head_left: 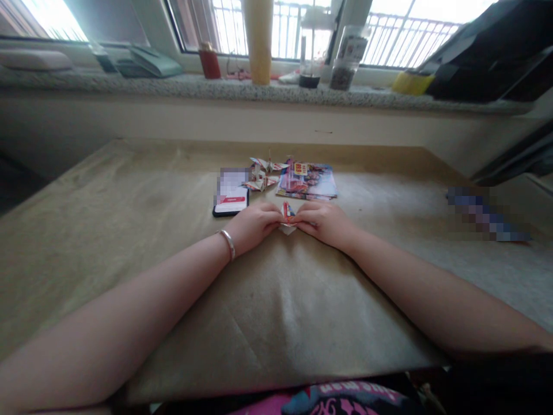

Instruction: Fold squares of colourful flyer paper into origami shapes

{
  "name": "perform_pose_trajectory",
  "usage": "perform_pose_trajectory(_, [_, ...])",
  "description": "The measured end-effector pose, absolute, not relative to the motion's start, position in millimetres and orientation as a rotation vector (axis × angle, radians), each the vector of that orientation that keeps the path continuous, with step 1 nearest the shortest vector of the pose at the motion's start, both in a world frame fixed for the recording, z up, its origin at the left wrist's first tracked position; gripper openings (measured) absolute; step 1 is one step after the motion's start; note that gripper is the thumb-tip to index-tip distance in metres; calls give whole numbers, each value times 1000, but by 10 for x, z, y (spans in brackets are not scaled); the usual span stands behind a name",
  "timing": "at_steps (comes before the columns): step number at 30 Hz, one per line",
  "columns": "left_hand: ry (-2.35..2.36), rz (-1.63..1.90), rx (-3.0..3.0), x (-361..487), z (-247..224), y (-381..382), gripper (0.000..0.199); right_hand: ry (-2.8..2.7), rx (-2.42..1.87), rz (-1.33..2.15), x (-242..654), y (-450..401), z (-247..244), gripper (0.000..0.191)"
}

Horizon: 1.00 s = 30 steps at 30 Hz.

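A small folded piece of printed paper (pixel 288 214), white with red and blue, is pinched between both hands just above the table. My left hand (pixel 256 226), with a silver bangle at the wrist, grips its left side between thumb and fingers. On the right side, my right hand (pixel 325 222) holds it the same way. The fingers cover both side edges of the paper; its pale lower tip points toward me. Beyond the hands sit folded paper cranes (pixel 263 183), close to a smartphone (pixel 231 202) with a lit screen and a stack of colourful printed sheets (pixel 309 180).
A beige cloth covers the table (pixel 181 323). A blurred-out, long colourful item (pixel 488 216) lies at the far right. On the granite windowsill (pixel 173 86) behind stand a red bottle (pixel 209 61), a tall yellow cylinder (pixel 259 43), clear containers (pixel 344 60) and a dark bag (pixel 484 57).
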<state>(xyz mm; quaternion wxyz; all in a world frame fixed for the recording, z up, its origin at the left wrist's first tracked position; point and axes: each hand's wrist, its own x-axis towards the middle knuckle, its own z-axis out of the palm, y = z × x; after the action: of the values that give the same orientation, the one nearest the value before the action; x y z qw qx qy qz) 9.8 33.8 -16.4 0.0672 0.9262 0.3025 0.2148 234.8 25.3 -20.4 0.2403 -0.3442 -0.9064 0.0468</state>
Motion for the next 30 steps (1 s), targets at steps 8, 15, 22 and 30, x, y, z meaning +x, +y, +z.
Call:
perform_pose_trajectory(8, [871,579,2843,50,-148,325,25,-2536,-904,116,2364,236,-184,22])
perform_pose_trajectory(15, [920,454,2919,58,-94,296,21,-2570,-903,111,2361,231,-158,22])
perform_pose_trajectory(22, [925,350,3058,60,-64,290,19,-2590,-869,99,2380,256,-151,20])
perform_pose_trajectory(30, [852,357,3099,-4,-86,318,25,-2639,-860,-39,2412,240,-138,22])
